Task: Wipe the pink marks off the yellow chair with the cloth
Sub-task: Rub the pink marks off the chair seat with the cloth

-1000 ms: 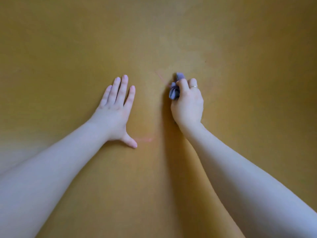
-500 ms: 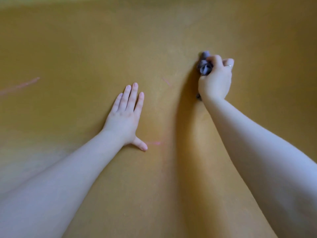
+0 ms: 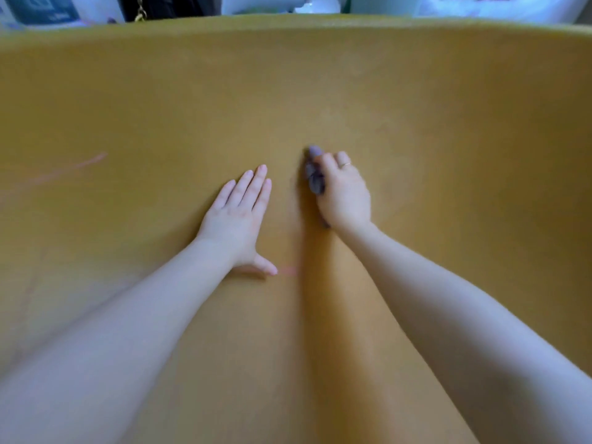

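Note:
The yellow chair (image 3: 416, 100) fills nearly the whole view, its surface smooth and curved. My right hand (image 3: 344, 193) is shut on a small bunched grey-purple cloth (image 3: 315, 179) and presses it against the chair near the middle. My left hand (image 3: 240, 219) lies flat on the chair just left of it, fingers straight and thumb spread. A short pink mark (image 3: 288, 270) shows beside the left thumb tip. A long faint pink streak (image 3: 77, 166) runs across the chair at the far left.
Beyond the chair's top rim (image 3: 288, 22), blurred clutter shows: white bags or containers (image 3: 499, 6) at the right, a dark item with a chain (image 3: 141, 9) at the left.
My right hand with the cloth swept up to the right, then came back down beside the left hand. The view tilted up, so the chair's rim now shows. The left hand stayed flat.

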Motion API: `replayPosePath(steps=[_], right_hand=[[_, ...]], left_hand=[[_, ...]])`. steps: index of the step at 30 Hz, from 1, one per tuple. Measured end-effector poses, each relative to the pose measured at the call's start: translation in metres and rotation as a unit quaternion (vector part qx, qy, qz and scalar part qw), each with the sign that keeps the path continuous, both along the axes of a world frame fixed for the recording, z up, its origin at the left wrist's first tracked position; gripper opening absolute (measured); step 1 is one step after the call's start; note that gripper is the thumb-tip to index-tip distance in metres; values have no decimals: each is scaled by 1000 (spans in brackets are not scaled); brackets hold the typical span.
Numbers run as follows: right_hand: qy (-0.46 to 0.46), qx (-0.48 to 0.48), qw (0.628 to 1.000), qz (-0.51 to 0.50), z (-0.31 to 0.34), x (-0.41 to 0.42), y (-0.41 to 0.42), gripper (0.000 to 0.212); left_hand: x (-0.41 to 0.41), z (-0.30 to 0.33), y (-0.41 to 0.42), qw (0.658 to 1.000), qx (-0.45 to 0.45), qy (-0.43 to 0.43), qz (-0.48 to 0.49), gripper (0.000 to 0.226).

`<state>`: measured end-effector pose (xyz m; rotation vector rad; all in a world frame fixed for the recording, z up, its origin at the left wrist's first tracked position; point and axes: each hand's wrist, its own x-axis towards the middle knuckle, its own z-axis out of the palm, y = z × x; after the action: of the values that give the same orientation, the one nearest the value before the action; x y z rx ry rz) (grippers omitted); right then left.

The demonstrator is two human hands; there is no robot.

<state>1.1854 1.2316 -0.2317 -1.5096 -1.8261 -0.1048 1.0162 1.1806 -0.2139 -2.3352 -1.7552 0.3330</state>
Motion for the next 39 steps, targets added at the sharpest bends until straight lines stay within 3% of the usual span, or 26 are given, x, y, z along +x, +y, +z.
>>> replayPosePath(steps=[4, 7, 9, 13, 17, 20, 24, 27, 30, 35, 37, 39], right_hand=[[173, 47, 971, -160, 23, 31, 32, 39], [224, 83, 953, -188, 22, 19, 40, 38], [195, 109, 965, -137, 11, -4, 32, 31], [40, 121, 991, 48, -32, -55, -4, 18], [-33, 93, 988, 121, -33, -53, -4, 18], [13, 103, 991, 86, -4, -27, 17, 32], [153, 123, 973, -120, 41, 19, 52, 34], [199, 107, 954, -195, 53, 33, 64, 42], [162, 148, 968, -123, 31, 2, 50, 41], [-29, 94, 992, 77, -12, -22, 8, 25], [-59, 91, 991, 85, 3, -10, 19, 26], [-38, 119, 992, 25, 27, 5, 37, 26]], left_hand=[[-12, 14, 11, 998, 60, -16, 12, 137], [-24, 17, 26, 994, 107, -27, 7, 125], [-27, 13, 31, 991, 127, -33, -15, 123], [-30, 4, 36, 983, 176, -47, -36, 128], [-30, 3, 37, 982, 183, -45, -29, 129], [-28, 5, 33, 984, 169, -43, -24, 128], [-28, 3, 35, 985, 165, -39, -29, 127], [-30, 2, 36, 985, 167, -38, -30, 128], [-32, 1, 38, 981, 190, -33, -18, 133], [-20, 13, 32, 984, 172, -47, -13, 124], [-15, 23, 35, 980, 193, -40, -18, 118], [-15, 35, 46, 977, 209, -19, -22, 119]])
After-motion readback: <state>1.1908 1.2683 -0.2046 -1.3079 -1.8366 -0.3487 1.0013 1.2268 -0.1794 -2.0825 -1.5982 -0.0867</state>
